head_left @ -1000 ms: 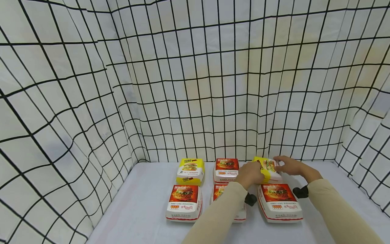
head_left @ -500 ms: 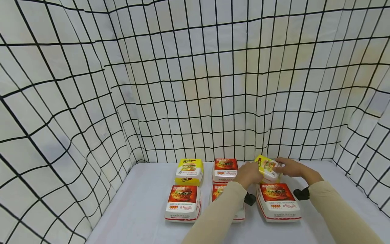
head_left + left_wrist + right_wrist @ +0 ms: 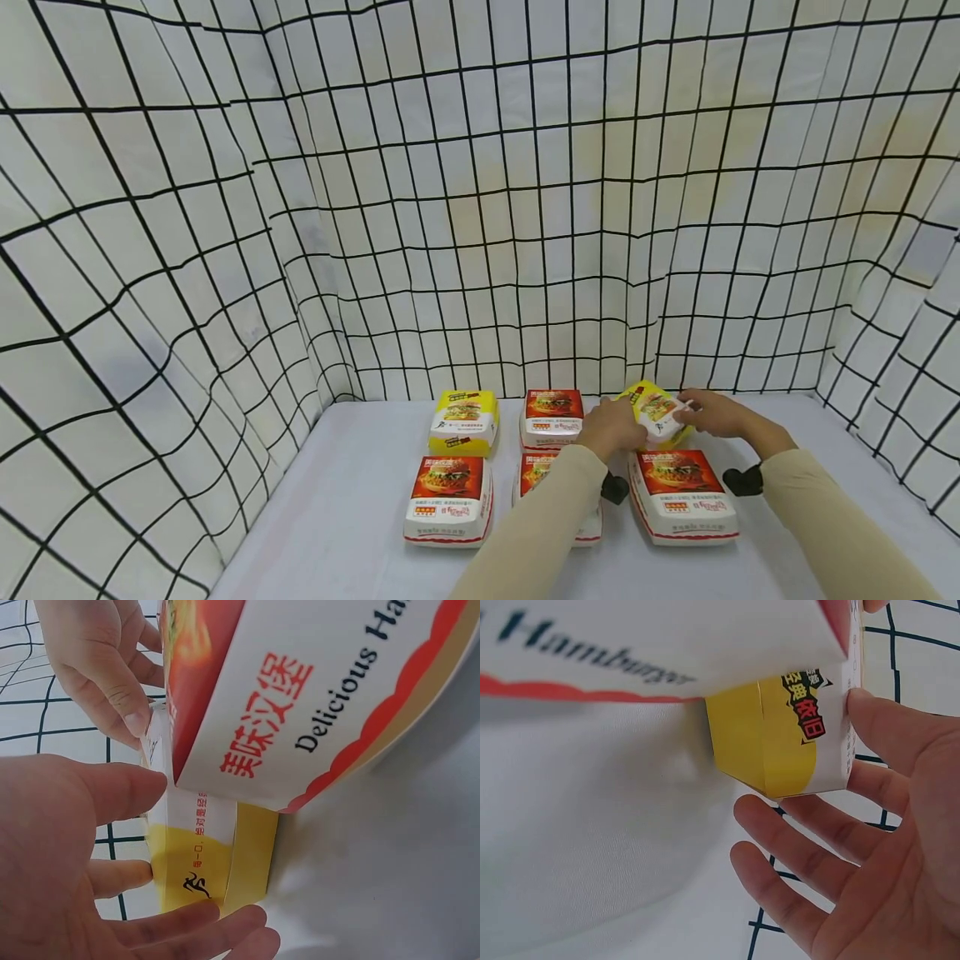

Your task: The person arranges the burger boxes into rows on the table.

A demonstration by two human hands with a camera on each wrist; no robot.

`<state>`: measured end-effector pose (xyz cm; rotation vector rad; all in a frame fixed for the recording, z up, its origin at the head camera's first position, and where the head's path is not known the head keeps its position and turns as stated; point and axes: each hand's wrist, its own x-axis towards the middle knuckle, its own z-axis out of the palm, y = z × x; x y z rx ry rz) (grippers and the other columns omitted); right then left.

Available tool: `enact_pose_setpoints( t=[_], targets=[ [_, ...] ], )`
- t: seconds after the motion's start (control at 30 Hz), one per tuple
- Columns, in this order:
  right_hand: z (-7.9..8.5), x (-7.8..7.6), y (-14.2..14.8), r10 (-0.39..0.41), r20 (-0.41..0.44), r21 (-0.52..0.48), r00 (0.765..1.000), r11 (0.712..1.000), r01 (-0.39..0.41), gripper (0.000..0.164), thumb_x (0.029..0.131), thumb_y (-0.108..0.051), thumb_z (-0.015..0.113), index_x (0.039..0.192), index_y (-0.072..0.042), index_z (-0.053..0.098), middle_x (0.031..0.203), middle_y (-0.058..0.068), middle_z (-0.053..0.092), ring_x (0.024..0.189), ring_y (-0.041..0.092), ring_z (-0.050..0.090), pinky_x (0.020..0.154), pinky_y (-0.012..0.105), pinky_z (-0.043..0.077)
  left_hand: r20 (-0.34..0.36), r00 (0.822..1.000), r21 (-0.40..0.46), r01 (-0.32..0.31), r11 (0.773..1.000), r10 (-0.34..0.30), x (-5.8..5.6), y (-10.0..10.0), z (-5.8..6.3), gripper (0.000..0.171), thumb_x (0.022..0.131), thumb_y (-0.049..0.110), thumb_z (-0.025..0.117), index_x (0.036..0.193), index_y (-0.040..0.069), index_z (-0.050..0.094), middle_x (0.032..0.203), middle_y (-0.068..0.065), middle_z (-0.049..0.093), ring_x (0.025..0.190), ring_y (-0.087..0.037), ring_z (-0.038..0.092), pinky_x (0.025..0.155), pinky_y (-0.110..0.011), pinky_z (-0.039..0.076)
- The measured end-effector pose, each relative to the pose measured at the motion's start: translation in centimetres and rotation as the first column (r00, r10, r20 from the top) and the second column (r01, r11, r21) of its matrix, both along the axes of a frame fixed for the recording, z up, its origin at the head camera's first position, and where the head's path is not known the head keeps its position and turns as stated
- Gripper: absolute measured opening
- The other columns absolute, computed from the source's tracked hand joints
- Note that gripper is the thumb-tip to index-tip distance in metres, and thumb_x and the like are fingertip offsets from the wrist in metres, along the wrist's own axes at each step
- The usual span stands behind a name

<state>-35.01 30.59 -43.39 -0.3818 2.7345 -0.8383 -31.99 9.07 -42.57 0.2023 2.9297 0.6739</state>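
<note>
A yellow-and-white burger box [image 3: 658, 414] at the back right of the table is held between my two hands, turned askew. My left hand [image 3: 612, 427] grips its left side, with thumb and fingers spread about the edges in the left wrist view. From the right, my right hand [image 3: 722, 414] pinches a corner; in the right wrist view its thumb lies on the box and the lower fingers reach out loosely. Directly in front stands a red-and-white burger box [image 3: 684, 500], which hides part of the yellow box [image 3: 791, 739] in both wrist views.
To the left are another yellow box [image 3: 463, 422], a red box [image 3: 553, 417] in the back row and a red box [image 3: 447, 500] in front. My left sleeve partly covers a further red box [image 3: 536, 471]. A black-gridded white cloth [image 3: 480, 208] walls the table [image 3: 337, 500].
The yellow box between my hands has turned, so its left back corner now points up and away. Both hands have stayed on it, the right shifting its fingers slightly. The view drifts a little.
</note>
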Motion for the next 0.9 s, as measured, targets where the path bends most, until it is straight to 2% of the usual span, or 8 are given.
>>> enact_pose_setpoints(
  t=[0.3, 0.47, 0.77, 0.9],
  targets=[
    [-0.32, 0.02, 0.44, -0.004, 0.028, 0.027, 1.000, 1.000, 0.004, 0.048, 0.105, -0.026, 0.056, 0.134, 0.012, 0.050, 0.122, 0.032, 0.063, 0.093, 0.031, 0.070, 0.082, 0.051, 0.057, 0.037, 0.999, -0.020, 0.007, 1.000, -0.006, 0.39, 0.08, -0.13, 0.061, 0.091, 0.050, 0.071, 0.143, 0.020, 0.056, 0.127, -0.007, 0.062, 0.101, -0.021, 0.059, 0.089, -0.038, 0.050],
    [-0.28, 0.14, 0.43, -0.002, 0.023, 0.025, 1.000, 1.000, 0.002, 0.043, 0.105, -0.024, 0.055, 0.130, 0.011, 0.053, 0.120, 0.030, 0.063, 0.091, 0.027, 0.070, 0.080, 0.049, 0.056, 0.037, 0.999, -0.029, -0.001, 1.000, 0.002, 0.49, -0.01, -0.06, 0.063, 0.092, 0.051, 0.069, 0.146, 0.021, 0.054, 0.130, -0.005, 0.064, 0.104, -0.020, 0.059, 0.090, -0.037, 0.050],
    [-0.43, 0.27, 0.44, -0.008, 0.028, 0.009, 1.000, 1.000, 0.007, 0.041, 0.105, -0.022, 0.055, 0.128, 0.011, 0.054, 0.118, 0.026, 0.064, 0.090, 0.024, 0.068, 0.082, 0.049, 0.057, 0.064, 0.998, -0.029, 0.022, 0.999, -0.020, 0.56, -0.38, 0.31, 0.066, 0.098, 0.047, 0.063, 0.157, 0.029, 0.040, 0.144, -0.003, 0.060, 0.116, -0.021, 0.061, 0.095, -0.038, 0.051],
    [-0.48, 0.33, 0.58, -0.011, 0.040, 0.003, 0.999, 1.000, 0.011, 0.042, 0.104, -0.024, 0.056, 0.127, 0.012, 0.054, 0.115, 0.023, 0.067, 0.089, 0.023, 0.068, 0.081, 0.047, 0.056, 0.063, 0.998, -0.037, 0.031, 0.999, -0.028, 0.61, -0.37, 0.46, 0.064, 0.099, 0.044, 0.062, 0.157, 0.029, 0.040, 0.139, -0.003, 0.063, 0.106, -0.021, 0.062, 0.089, -0.037, 0.050]
  ],
)
